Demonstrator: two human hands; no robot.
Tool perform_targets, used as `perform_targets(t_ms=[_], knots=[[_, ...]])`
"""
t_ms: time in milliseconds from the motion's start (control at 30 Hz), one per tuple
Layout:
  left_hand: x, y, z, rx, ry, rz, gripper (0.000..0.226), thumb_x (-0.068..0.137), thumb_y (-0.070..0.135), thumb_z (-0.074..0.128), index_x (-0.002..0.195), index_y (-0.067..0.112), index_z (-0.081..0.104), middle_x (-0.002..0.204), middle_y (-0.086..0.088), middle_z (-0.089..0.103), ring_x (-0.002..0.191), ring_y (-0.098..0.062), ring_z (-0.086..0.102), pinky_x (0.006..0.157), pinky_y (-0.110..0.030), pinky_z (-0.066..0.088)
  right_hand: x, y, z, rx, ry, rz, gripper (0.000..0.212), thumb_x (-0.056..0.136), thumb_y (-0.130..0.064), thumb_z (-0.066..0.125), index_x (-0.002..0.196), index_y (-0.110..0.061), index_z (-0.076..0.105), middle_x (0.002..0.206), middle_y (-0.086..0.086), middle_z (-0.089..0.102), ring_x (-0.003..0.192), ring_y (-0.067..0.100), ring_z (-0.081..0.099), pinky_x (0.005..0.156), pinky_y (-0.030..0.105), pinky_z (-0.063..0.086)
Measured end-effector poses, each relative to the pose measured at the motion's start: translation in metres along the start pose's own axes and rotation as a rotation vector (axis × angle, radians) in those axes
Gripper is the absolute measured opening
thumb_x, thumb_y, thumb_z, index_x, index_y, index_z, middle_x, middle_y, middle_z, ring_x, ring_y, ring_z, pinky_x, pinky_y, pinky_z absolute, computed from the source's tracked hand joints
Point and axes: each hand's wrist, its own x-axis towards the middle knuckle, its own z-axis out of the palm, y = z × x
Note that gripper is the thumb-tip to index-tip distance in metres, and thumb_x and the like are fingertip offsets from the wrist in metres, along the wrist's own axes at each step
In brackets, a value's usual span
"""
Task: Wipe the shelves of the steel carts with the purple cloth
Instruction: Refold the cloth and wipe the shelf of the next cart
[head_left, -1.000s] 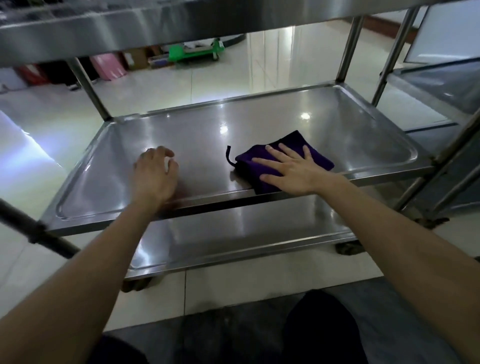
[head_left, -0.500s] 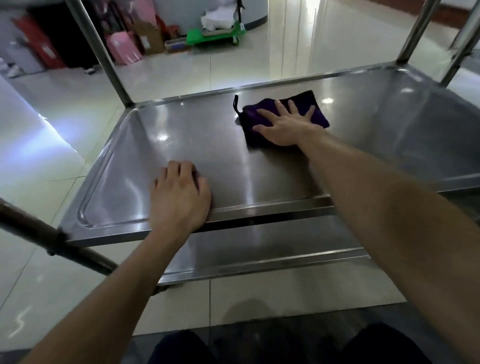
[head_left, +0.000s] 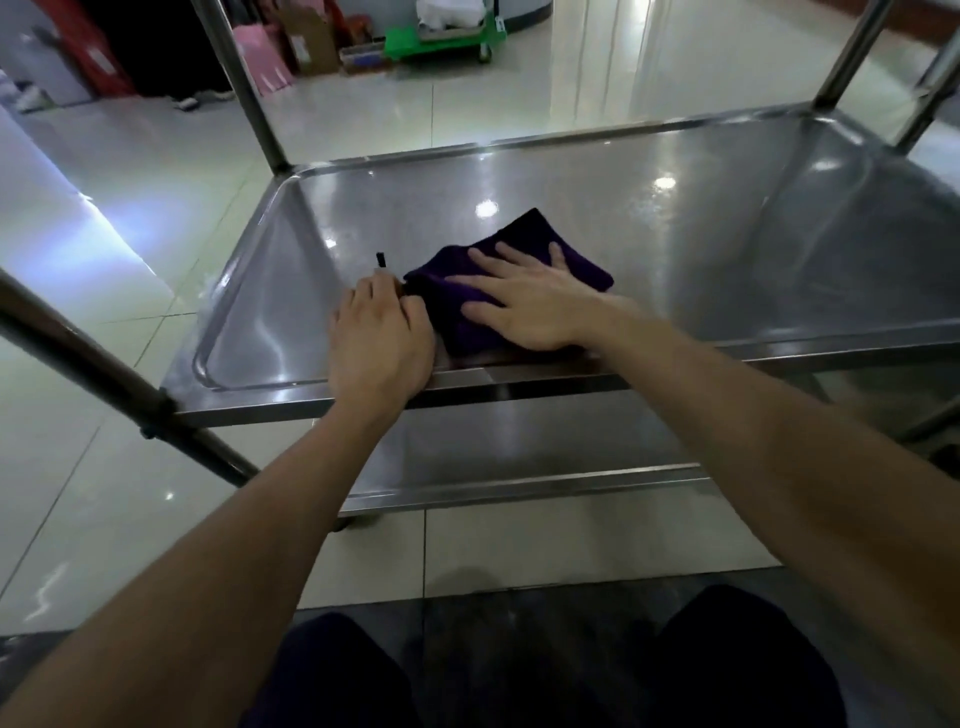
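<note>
The purple cloth (head_left: 540, 244) lies folded on the middle shelf (head_left: 727, 244) of the steel cart, close to its front edge. My right hand (head_left: 524, 306) presses flat on the cloth with its fingers spread. My left hand (head_left: 382, 338) sits right beside it on the shelf, with its fingers curled down at the cloth's left edge, where it pinches the corner. A small black loop (head_left: 381, 258) on the cloth sticks up just beyond my left fingers. The fingertips of my left hand are hidden.
A lower shelf (head_left: 519, 452) shows under the front rim. Upright steel posts (head_left: 244, 88) stand at the shelf's corners, and a dark handle bar (head_left: 104, 379) crosses at the left. Across the tiled floor are a green trolley (head_left: 441, 36), boxes and pink bags.
My right hand has pulled the cloth from the back of the shelf toward the front edge. My left hand has slid right from the front rim to the cloth's left edge.
</note>
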Motion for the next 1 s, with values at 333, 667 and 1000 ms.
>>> perform_targets(t_ms=[333, 667, 1000], knots=[[-0.004, 0.002, -0.013, -0.322, 0.01, -0.054, 0.033, 0.108, 0.032, 0.033, 0.114, 0.011, 0.058, 0.103, -0.01, 0.069, 0.095, -0.032, 0.065, 0.09, -0.051, 0.055, -0.099, -0.045, 0.034, -0.128, 0.118, -0.003, 0.066, 0.108, -0.074, 0.019, 0.17, -0.049, 0.014, 0.183, -0.006, 0.003, 0.168, 0.027, -0.003, 0.126, 0.075, -0.007], [-0.096, -0.123, -0.068, -0.461, 0.724, -0.377, 0.064, 0.102, 0.028, 0.068, 0.156, 0.008, 0.042, 0.151, -0.009, 0.047, 0.141, -0.026, 0.048, 0.119, -0.048, 0.044, -0.095, -0.053, 0.044, -0.171, 0.215, 0.029, 0.071, 0.102, -0.082, 0.011, 0.168, -0.055, 0.008, 0.182, -0.006, 0.01, 0.168, 0.028, 0.005, 0.129, 0.074, 0.001], [-0.08, -0.161, -0.092, -0.474, 0.481, -0.486, 0.036, 0.116, 0.035, 0.034, 0.144, 0.033, 0.056, 0.115, 0.005, 0.071, 0.1, -0.017, 0.064, 0.088, -0.033, 0.046, -0.015, -0.18, 0.065, -0.195, 0.165, -0.089, 0.067, 0.108, -0.075, 0.017, 0.17, -0.051, 0.009, 0.183, 0.005, 0.008, 0.167, 0.04, 0.005, 0.124, 0.081, -0.001]])
